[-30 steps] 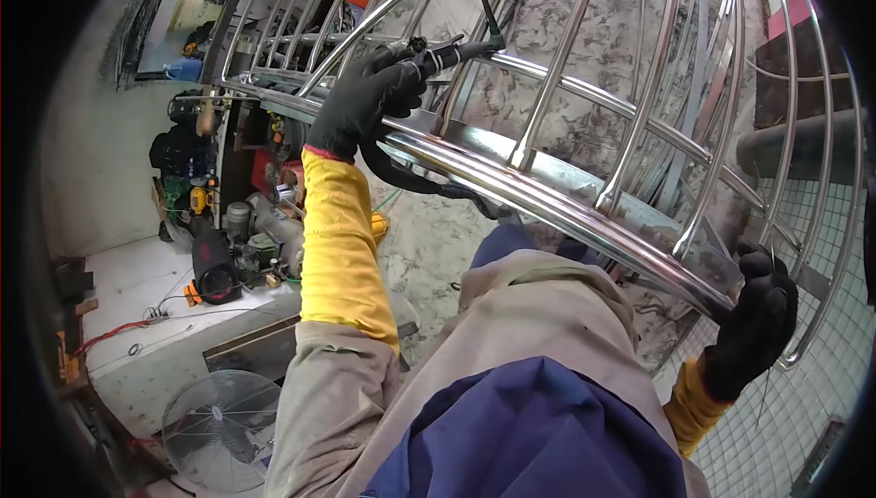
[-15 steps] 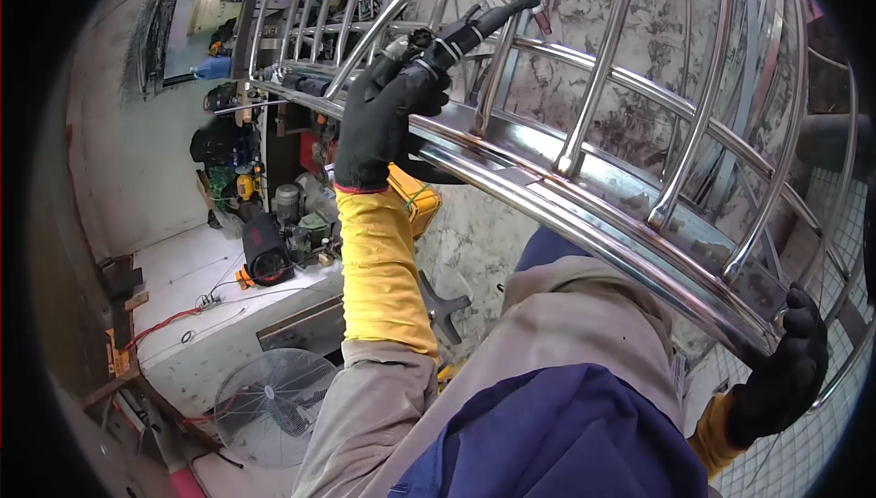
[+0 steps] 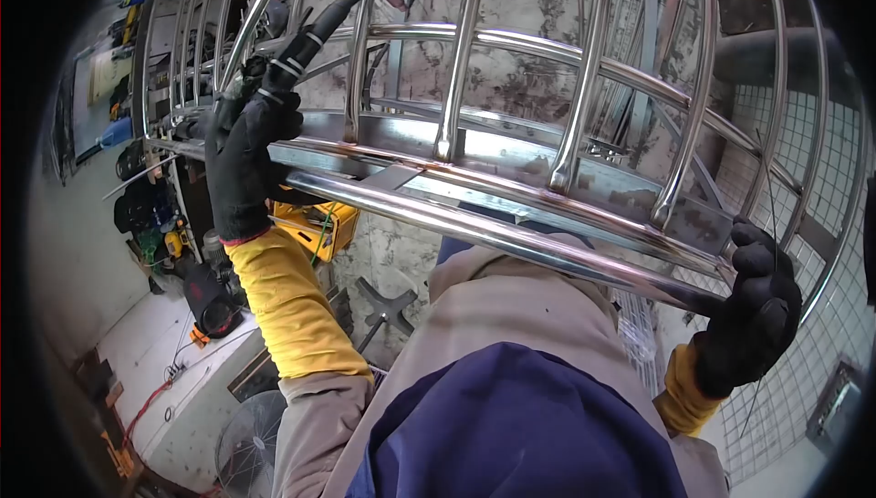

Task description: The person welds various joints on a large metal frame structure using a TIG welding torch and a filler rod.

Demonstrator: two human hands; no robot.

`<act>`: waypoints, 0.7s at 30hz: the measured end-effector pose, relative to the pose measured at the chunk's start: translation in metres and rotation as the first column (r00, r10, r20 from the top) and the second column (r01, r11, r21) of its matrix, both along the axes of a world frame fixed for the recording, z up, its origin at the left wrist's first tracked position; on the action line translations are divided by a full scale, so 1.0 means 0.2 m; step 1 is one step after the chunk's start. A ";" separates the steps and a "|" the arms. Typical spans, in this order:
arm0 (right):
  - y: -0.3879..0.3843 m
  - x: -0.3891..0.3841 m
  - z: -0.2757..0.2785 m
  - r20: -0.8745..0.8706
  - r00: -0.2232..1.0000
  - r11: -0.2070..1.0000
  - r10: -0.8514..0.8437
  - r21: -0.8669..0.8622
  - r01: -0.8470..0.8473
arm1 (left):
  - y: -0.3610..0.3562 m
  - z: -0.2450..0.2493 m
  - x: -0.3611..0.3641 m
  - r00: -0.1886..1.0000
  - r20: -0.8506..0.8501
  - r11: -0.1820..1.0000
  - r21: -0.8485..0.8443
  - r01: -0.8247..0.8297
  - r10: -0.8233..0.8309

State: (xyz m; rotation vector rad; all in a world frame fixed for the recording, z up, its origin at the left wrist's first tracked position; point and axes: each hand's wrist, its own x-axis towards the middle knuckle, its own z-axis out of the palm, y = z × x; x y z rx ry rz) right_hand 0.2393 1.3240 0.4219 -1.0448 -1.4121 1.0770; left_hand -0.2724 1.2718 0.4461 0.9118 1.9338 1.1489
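Note:
My left hand (image 3: 251,156), in a black glove with a yellow sleeve, is closed around a TIG welding torch (image 3: 315,32) whose head and pinkish nozzle point up and right. Its thumb reaches beneath the lower tube of a shiny metal railing (image 3: 474,224). At the tube's right end my right hand (image 3: 753,311), also black-gloved, has its fingers curled against the metal. A thin filler rod (image 3: 750,411) passes through that hand, showing above and below it. Upright bars and a curved crossbar rise from the railing's base. The right palm's contact with the tube is partly hidden.
Below the left forearm are an open yellow case (image 3: 338,229) and a dark star-shaped stool base (image 3: 383,308). Tools and a black welding helmet (image 3: 212,302) lie along the left bench. A round fan (image 3: 251,443) stands lower left. White mesh (image 3: 744,379) borders the right.
The view has turned, so the railing and both hands appear farther left and the railing lies flatter. Both hands keep their places along it; the torch stays in my left hand.

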 end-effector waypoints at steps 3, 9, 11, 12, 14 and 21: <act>0.02 0.01 0.03 0.198 0.979 0.999 0.041 -0.001 -0.041 | -0.01 0.00 -0.03 1.000 -0.006 0.999 -0.031 0.009 -0.009; -0.01 0.13 -0.02 0.054 0.979 0.981 0.195 -0.033 -0.194 | 0.00 0.02 0.01 1.000 -0.002 1.000 -0.004 0.001 -0.001; -0.01 0.12 -0.02 0.049 0.988 0.987 0.148 -0.066 -0.145 | 0.00 0.02 0.02 1.000 -0.003 1.000 0.028 -0.015 0.015; 0.00 0.14 -0.02 0.031 0.979 0.979 0.199 -0.043 -0.198 | 0.00 0.02 0.02 1.000 -0.002 0.999 0.026 -0.019 0.019; 0.01 0.15 -0.04 -0.010 0.974 0.974 0.225 -0.024 -0.225 | -0.01 0.02 0.00 1.000 -0.003 1.000 0.011 -0.008 0.008; 0.01 0.09 -0.02 0.177 0.980 0.995 0.092 0.006 -0.095 | -0.03 -0.02 -0.02 0.994 0.101 0.988 0.153 0.017 -0.033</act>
